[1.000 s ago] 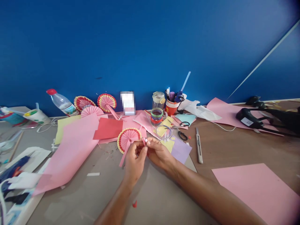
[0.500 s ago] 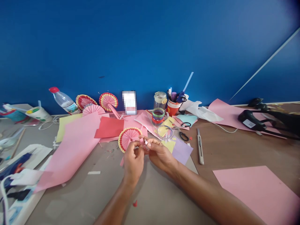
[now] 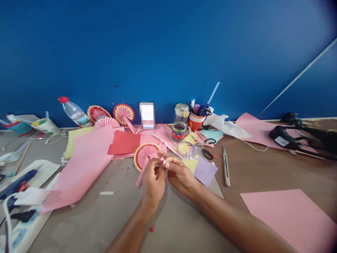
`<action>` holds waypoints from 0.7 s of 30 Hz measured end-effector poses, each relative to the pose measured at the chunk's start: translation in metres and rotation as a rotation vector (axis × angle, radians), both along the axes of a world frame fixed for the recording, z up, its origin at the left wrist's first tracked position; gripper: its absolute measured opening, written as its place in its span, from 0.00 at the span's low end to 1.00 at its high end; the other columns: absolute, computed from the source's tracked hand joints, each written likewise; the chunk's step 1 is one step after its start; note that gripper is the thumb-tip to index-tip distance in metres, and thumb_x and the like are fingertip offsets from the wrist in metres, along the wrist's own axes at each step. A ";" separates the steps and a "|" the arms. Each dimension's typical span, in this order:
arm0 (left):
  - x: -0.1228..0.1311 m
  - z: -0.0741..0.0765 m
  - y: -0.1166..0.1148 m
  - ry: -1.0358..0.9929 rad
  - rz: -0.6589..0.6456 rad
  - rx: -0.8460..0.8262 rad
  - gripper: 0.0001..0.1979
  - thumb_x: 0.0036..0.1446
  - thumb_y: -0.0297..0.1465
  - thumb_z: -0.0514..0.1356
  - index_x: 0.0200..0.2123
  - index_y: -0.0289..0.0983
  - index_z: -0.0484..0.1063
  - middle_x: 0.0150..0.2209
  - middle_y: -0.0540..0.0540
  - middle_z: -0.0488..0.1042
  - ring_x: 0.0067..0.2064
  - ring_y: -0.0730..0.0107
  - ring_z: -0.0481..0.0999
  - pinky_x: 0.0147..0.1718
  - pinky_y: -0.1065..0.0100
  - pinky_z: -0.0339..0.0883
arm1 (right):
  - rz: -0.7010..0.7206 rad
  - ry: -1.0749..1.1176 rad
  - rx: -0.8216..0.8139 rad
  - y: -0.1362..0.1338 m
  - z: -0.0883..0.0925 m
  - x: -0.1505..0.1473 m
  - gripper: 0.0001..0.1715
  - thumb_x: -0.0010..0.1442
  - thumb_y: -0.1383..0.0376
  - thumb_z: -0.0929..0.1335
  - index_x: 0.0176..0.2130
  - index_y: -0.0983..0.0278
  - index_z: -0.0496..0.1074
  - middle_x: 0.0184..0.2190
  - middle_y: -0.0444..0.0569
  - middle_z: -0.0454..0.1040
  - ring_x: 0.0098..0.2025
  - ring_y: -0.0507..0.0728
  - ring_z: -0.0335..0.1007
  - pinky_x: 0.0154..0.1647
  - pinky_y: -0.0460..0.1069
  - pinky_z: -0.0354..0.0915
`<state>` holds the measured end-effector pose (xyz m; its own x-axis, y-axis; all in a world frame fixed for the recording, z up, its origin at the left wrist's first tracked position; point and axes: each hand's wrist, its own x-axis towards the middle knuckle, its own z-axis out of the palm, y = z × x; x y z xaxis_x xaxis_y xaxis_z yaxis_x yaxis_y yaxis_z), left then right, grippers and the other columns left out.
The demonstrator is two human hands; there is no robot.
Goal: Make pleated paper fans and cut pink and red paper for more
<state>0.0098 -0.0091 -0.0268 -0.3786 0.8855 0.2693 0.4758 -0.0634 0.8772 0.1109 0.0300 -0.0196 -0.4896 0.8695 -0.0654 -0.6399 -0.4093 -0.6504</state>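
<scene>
We pinch a small folded pink paper piece [image 3: 162, 160] between the fingertips of both hands, just above the table [image 3: 179, 225]. Our left hand [image 3: 152, 182] clamps on it from the left, thumb and forefinger together. Our right hand [image 3: 180, 174] grips it the same way from the right, and the two hands touch. The piece sits just in front of a pleated paper fan [image 3: 144, 153] in red, yellow and pink, whose pink handle runs behind our left hand. A clear tape ring [image 3: 186, 149] and a purple sheet [image 3: 204, 171] lie just beside our right hand, and a utility knife [image 3: 225, 171] lies farther right.
</scene>
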 end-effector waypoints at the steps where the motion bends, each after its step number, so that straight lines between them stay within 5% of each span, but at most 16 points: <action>1: 0.000 0.000 0.000 0.005 0.000 0.006 0.05 0.57 0.34 0.55 0.35 0.41 0.68 0.31 0.50 0.74 0.33 0.70 0.75 0.30 0.71 0.67 | 0.003 0.002 -0.004 0.000 0.000 0.000 0.07 0.44 0.67 0.76 0.24 0.61 0.75 0.49 0.45 0.70 0.47 0.56 0.64 0.50 0.51 0.57; 8: 0.000 -0.003 0.003 0.088 -0.069 0.146 0.06 0.60 0.31 0.53 0.32 0.39 0.68 0.35 0.46 0.73 0.38 0.69 0.74 0.38 0.67 0.68 | 0.002 0.035 -0.015 0.001 -0.005 -0.001 0.05 0.45 0.68 0.75 0.24 0.61 0.76 0.44 0.45 0.72 0.45 0.56 0.64 0.49 0.50 0.58; 14: 0.000 0.004 0.000 -0.114 -0.187 0.076 0.11 0.59 0.30 0.54 0.46 0.39 0.66 0.47 0.43 0.73 0.46 0.66 0.74 0.45 0.65 0.69 | -0.027 0.012 0.058 0.004 -0.006 0.001 0.04 0.46 0.68 0.74 0.24 0.61 0.76 0.36 0.44 0.73 0.38 0.53 0.65 0.46 0.48 0.59; 21: -0.010 0.013 -0.002 -0.209 -0.229 0.037 0.10 0.60 0.34 0.53 0.42 0.38 0.69 0.42 0.45 0.76 0.41 0.70 0.75 0.40 0.70 0.68 | -0.025 -0.055 0.160 0.007 -0.009 0.006 0.04 0.46 0.67 0.75 0.25 0.59 0.77 0.44 0.45 0.71 0.48 0.57 0.62 0.51 0.51 0.56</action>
<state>-0.0005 -0.0107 -0.0137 -0.2208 0.9452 0.2406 0.2553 -0.1821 0.9496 0.1165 0.0366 -0.0286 -0.4671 0.8828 0.0490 -0.6106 -0.2821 -0.7400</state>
